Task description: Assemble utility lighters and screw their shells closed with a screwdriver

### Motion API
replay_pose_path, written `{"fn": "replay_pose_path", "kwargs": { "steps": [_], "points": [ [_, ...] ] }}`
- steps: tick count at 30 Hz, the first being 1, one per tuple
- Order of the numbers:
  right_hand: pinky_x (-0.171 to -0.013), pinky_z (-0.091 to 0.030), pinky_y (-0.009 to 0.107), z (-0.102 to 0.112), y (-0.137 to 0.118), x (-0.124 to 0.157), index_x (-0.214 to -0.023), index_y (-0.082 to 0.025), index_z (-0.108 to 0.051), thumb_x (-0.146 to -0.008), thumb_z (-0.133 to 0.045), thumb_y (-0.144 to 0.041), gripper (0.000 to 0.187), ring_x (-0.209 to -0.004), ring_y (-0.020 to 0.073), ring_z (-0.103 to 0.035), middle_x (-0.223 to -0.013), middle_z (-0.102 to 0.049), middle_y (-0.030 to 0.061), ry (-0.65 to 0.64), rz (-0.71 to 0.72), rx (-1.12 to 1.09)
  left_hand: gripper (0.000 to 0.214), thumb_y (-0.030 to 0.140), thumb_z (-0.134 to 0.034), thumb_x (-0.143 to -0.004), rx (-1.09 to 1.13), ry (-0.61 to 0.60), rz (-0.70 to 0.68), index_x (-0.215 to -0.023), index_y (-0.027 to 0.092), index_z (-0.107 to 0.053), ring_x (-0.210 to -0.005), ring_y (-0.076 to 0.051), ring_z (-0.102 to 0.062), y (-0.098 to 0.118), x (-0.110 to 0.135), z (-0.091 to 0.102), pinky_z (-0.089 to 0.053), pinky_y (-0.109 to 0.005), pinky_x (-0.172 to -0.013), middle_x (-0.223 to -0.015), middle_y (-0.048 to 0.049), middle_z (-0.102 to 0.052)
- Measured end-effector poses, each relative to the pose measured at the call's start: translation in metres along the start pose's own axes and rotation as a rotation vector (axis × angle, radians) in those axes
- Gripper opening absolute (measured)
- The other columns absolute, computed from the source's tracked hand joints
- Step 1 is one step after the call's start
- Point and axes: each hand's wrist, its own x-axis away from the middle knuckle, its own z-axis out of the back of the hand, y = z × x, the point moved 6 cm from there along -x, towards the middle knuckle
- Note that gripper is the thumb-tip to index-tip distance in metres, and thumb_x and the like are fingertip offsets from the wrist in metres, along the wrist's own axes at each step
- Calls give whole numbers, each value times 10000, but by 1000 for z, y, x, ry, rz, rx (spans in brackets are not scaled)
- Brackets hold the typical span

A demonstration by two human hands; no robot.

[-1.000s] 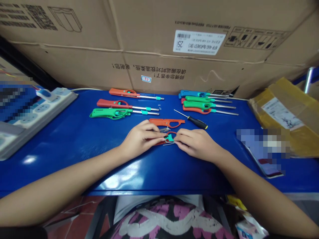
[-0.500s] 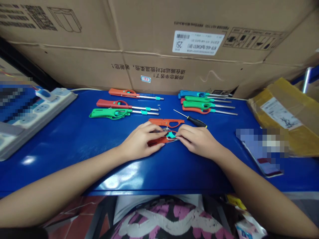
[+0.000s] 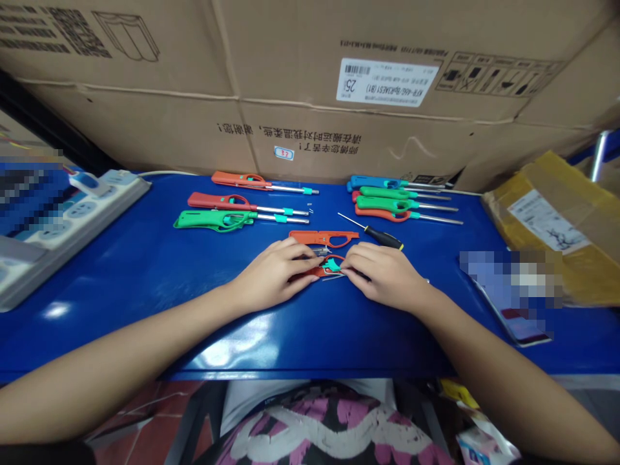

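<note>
Between my hands lies an orange lighter half-shell [image 3: 316,272] with a teal trigger piece [image 3: 332,263] in its loop. My left hand [image 3: 276,274] grips the handle end of this half-shell, thumb at the near side and fingers over the far side. The fingers of my right hand [image 3: 385,274] are pinched together at the trigger end; what exactly they hold is partly hidden. Just beyond my fingertips rests the other orange half-shell [image 3: 324,238], with a small metal part [image 3: 323,250] beside it. A thin metal rod [image 3: 332,278] shows under my right fingers.
A screwdriver [image 3: 375,234] lies beyond my right hand. Long-necked lighters stand grouped at back left [image 3: 223,201] and back right [image 3: 385,205]. A power strip [image 3: 77,216] is at left; a phone [image 3: 506,300] and taped parcel [image 3: 557,226] are at right. A cardboard wall [image 3: 290,77] closes the back.
My hands stay at the orange half-shell with slight finger shifts. The half-shell has turned a little, and the thin metal rod now shows more clearly below it.
</note>
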Motion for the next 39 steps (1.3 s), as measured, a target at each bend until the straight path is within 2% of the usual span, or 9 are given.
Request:
{"fn": "replay_pose_path", "kwargs": {
  "steps": [9,16,29,39],
  "points": [
    [-735,-480,310,0,1,0,-898,-161,-656,-1029,-478,-208,225,-840,190,-644,-881,-706,62,0,-9,46,310,289,-574,-1020,4,6,-44,-1292,177,-672,-1049,-230,-639,-1,0,-2,-529,-406,-945,-1135,-100,-691],
    [-711,-463,300,2,-3,0,-871,-163,-647,-1004,-501,-180,198,-794,178,-630,-837,-686,50,9,15,47,363,278,-542,-1034,-3,-15,-60,-1370,159,-612,-1076,-242,-615,1,-1,-3,-530,-427,-968,-1190,-122,-671],
    [-665,-432,301,9,-6,-2,-833,-165,-643,-1016,-490,-194,241,-751,171,-611,-804,-682,42,69,31,133,402,252,-567,-1020,61,33,-91,-1414,169,-572,-1088,-240,-609,0,0,-2,-535,-427,-982,-1218,-130,-668],
    [-711,-471,307,2,-4,-1,-879,-177,-655,-1019,-477,-202,228,-797,183,-645,-840,-708,56,2,3,59,363,266,-503,-1049,14,-12,-113,-1371,129,-598,-1117,-247,-589,3,-1,-4,-533,-450,-1001,-1219,-156,-643]
  ]
}}
